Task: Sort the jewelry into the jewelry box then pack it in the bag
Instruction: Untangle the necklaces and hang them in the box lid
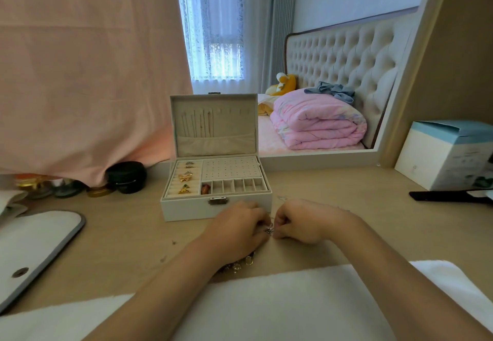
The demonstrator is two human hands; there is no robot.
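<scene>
Both hands meet on the desk (320,188) right in front of the box (216,207). The left hand (237,227) and right hand (301,222) are curled in, fingertips pinched together on a small silvery piece (269,230) between them; too tiny to say what it is exactly. Under the left wrist there's a loose pile (241,263) of jewelry on the desk, some hoops and shiny bits, near a white cloth (280,300).

The box stands open, lid upright, chains hanging inside the lid. Gold pieces (185,179) sit in the ring rolls on the left side, and something reddish (205,188) is in the first small slot of the front row. The earring panel looks bare. The bag (34,250) lies flat off to the left, well apart from the box.
</scene>
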